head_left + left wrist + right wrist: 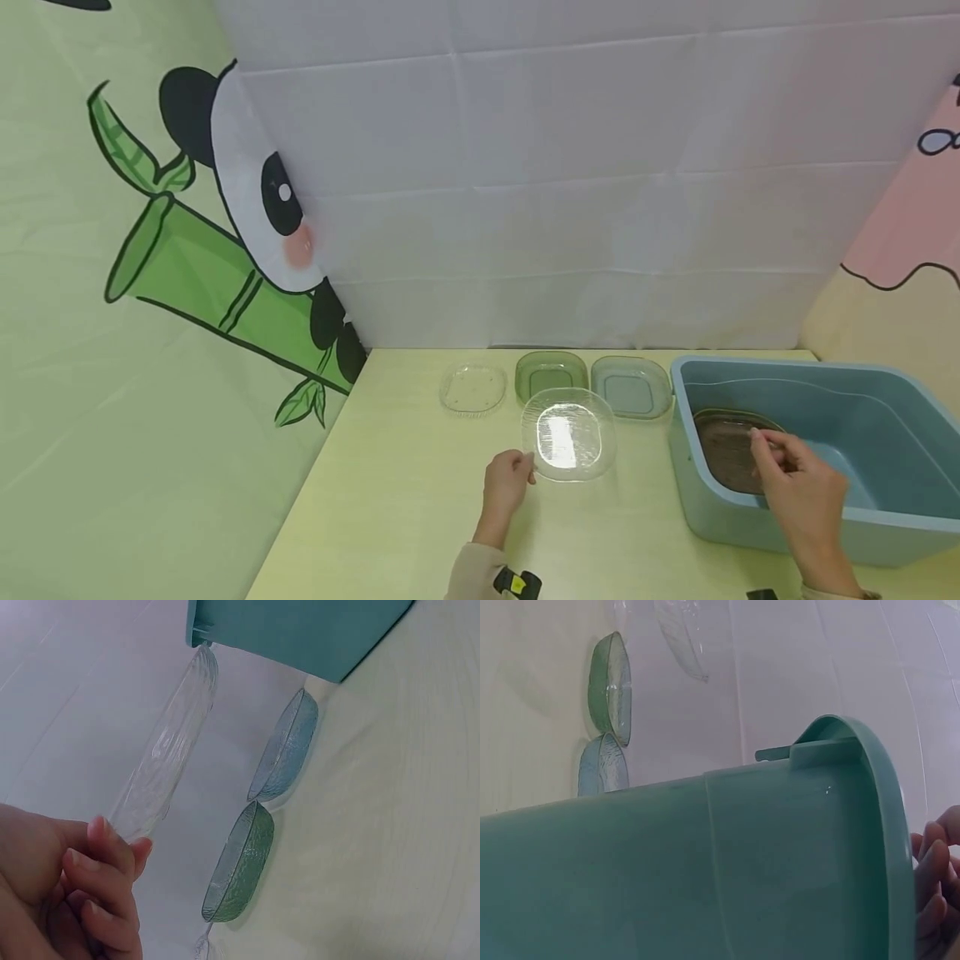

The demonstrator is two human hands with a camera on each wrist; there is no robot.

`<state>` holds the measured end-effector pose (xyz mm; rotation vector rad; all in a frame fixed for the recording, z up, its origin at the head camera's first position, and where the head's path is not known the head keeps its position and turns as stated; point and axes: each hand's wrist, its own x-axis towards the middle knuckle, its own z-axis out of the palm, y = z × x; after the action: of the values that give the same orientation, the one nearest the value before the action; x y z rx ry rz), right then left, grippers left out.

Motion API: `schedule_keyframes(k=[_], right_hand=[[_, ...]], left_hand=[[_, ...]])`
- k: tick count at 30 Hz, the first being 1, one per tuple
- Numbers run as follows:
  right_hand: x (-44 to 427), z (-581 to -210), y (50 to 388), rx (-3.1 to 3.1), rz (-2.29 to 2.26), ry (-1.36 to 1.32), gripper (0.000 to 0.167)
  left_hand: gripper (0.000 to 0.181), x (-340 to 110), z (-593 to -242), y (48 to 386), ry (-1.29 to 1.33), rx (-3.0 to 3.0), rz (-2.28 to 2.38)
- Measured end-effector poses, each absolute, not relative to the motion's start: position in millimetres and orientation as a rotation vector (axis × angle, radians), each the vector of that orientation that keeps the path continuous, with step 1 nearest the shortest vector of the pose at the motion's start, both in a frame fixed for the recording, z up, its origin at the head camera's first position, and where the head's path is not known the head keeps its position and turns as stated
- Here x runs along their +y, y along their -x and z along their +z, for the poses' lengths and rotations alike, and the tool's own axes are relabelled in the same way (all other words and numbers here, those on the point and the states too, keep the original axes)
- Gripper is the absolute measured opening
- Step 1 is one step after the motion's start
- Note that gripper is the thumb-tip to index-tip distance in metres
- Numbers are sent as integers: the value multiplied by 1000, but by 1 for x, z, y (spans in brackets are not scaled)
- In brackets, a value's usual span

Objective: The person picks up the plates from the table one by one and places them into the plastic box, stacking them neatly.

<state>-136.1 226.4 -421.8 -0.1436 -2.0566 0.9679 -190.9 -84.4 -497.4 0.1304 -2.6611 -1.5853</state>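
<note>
My left hand (507, 483) pinches the lower left edge of a clear plate (568, 437), a rounded square with a ribbed surface, held up above the table. In the left wrist view the clear plate (169, 746) appears nearly edge-on, clasped at its near end between thumb and fingers. Over the blue bin (885, 471), my right hand (802, 479) hangs with loosely bent fingers, and nothing shows between them. Behind its fingertips a brown plate (723, 454) sits inside the bin against the left wall. In the right wrist view the bin's rim hides part of this hand (937, 877).
Along the back of the table (397, 500) stand a small clear dish (474, 388), a green dish (551, 375) and a pale blue dish (632, 387), side by side. The bin is just right of them. Printed cloth walls (525, 167) enclose the back and sides.
</note>
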Motion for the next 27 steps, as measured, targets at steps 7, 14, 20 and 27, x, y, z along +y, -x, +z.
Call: schedule_keyframes(k=[7, 14, 20, 27], right_hand=[[225, -425, 139, -2013, 1022, 123, 8], [223, -425, 139, -2039, 987, 114, 6], [214, -424, 144, -1946, 1088, -12, 3], [169, -428, 142, -1955, 1080, -327, 11]], left_hand=[[30, -97, -491, 185, -142, -2598, -1621], [31, -108, -490, 176, -180, -2547, -1634], [33, -112, -492, 172, -195, -2526, -1661], [34, -111, -491, 167, -196, -2514, -1691]])
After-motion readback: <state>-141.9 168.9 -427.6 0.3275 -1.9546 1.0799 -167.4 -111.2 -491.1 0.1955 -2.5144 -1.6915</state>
